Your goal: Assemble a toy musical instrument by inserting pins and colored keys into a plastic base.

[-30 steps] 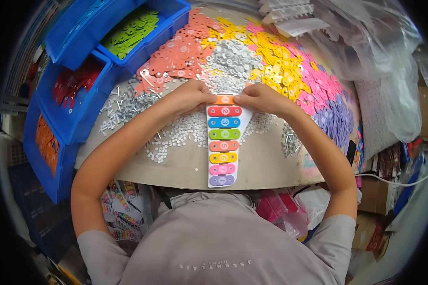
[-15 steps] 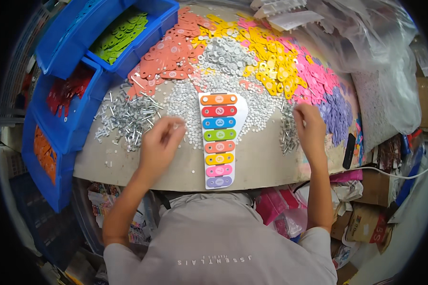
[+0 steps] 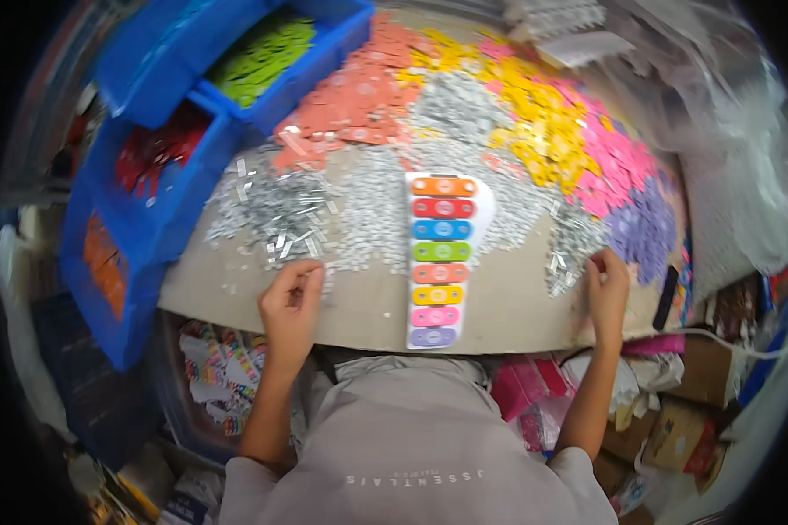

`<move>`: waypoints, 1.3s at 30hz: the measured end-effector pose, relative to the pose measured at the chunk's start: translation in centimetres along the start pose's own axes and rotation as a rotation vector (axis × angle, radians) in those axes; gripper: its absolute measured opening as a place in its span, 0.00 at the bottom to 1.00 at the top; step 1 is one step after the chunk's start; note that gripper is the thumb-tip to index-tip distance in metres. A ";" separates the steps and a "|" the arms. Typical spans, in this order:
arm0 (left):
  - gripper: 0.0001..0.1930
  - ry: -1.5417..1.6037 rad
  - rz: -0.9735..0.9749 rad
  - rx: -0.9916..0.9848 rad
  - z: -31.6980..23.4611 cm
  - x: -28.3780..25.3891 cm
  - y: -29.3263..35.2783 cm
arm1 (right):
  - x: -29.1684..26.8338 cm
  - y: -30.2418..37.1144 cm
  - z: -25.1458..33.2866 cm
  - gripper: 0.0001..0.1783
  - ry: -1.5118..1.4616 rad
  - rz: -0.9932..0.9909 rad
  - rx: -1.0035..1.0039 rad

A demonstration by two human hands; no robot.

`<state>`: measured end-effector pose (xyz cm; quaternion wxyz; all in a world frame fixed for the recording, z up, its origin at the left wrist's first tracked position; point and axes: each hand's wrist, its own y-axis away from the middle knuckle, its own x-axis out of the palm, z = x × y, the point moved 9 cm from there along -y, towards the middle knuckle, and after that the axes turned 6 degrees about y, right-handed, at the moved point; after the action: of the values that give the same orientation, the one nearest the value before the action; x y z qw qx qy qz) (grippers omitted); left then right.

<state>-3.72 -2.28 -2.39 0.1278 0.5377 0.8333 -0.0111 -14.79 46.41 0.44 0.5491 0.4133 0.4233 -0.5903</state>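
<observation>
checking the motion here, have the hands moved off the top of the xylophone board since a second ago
Yes. Both have dropped back from its orange top bar: the left hand now sits left of the xylophone board, the right hand right of it by small metal pieces.

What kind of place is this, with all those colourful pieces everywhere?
It looks like a small toy-assembly workbench. A toy xylophone with rainbow bars lies on the table, heaps of coloured bars and small silver parts cover it, and blue bins hold sorted pieces.
</observation>
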 end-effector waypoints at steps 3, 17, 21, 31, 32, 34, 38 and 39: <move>0.05 -0.040 -0.087 0.055 0.4 -1.4 -1.4 | 0.7 0.2 -2.5 0.04 -0.040 -0.027 -0.005; 0.05 -0.649 -0.289 0.471 -2.8 -8.7 -7.4 | -0.5 -0.1 -0.9 0.06 -0.425 -0.053 0.109; 0.06 -0.725 -0.284 0.367 -1.6 -7.0 -8.3 | 1.0 0.7 5.2 0.04 -0.828 0.055 0.096; 0.04 -0.335 -0.310 0.198 -2.5 -6.7 -8.1 | 6.1 -1.3 16.3 0.04 -0.978 0.243 0.008; 0.03 -0.094 -0.198 0.169 -2.5 -5.1 -8.2 | 6.3 -1.8 16.5 0.04 -0.976 0.237 0.008; 0.03 0.145 -0.084 0.142 -3.1 -2.2 -7.9 | 7.2 -2.5 17.0 0.04 -1.046 0.278 0.021; 0.03 0.309 0.153 0.124 -4.5 4.1 -7.3 | 8.4 -3.4 17.0 0.04 -0.967 0.294 0.009; 0.03 0.367 0.259 0.062 -4.3 5.8 -7.2 | 8.4 -3.5 17.0 0.04 -0.967 0.295 0.007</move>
<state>-13.28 0.56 -0.34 -0.0421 0.6370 0.7658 0.0777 -19.19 27.78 -2.30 0.7585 0.1496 0.0556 -0.6318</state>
